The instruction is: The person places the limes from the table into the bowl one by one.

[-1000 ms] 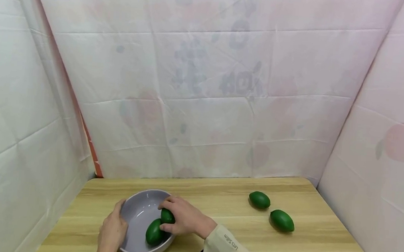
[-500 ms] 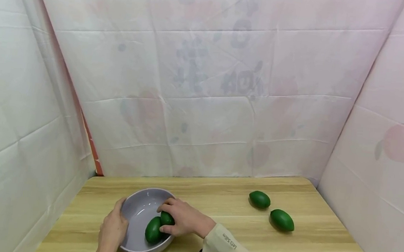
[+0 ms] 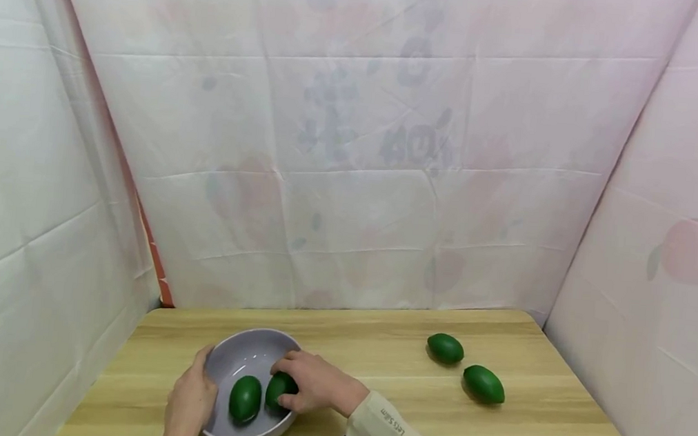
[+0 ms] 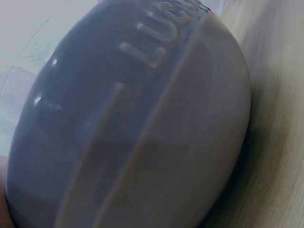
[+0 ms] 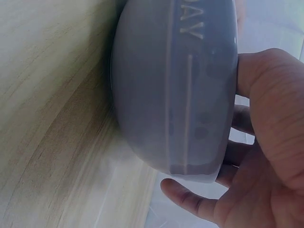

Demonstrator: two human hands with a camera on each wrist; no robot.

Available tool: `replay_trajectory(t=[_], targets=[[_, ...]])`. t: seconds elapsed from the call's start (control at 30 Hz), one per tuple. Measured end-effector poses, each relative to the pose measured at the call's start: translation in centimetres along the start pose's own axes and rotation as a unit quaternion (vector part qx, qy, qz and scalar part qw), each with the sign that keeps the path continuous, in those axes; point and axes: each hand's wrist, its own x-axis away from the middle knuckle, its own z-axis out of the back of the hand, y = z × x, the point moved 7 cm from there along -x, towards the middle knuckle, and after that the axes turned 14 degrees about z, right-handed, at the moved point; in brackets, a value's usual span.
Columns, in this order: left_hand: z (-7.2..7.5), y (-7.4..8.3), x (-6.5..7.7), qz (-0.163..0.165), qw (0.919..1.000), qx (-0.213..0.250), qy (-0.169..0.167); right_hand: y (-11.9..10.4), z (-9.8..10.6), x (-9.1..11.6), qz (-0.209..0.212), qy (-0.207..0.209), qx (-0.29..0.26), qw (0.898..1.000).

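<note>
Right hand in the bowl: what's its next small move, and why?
I'd probably release the green fruit and lift the right hand out: that fruit is inside the bowl, beside another fruit, and the left hand holds the bowl's side.

Two fruits are in the bowl, left of another pair on the table.

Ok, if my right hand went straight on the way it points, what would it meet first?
Likely the loose green fruit in the bowl, just left of the gripped fruit in your right hand. Depth is unclear, so it might pass above.
</note>
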Motion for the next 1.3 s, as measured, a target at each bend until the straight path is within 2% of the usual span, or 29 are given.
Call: replay_trajectory(t=[0.4, 0.63, 1.0, 1.3], targets=[[-0.1, -0.3, 0.3, 0.002, 0.9999, -0.009, 0.004, -0.7, -0.4, 0.3, -0.014, -0.013, -0.004, 1.000], [-0.6, -0.7, 0.3, 0.009, 0.9998, -0.016, 0.002, -0.7, -0.6, 0.6, -0.011, -0.012, -0.001, 1.000], [-0.5, -0.4, 0.2, 0.007, 0.9999, -0.013, 0.004, -0.5, -0.5, 0.4, 0.001, -0.005, 0.009, 1.000], [0.3, 0.0, 0.2, -0.010, 0.9997, -0.008, 0.019, -0.3, 1.2, 0.2, -0.018, -0.006, 0.001, 1.000]])
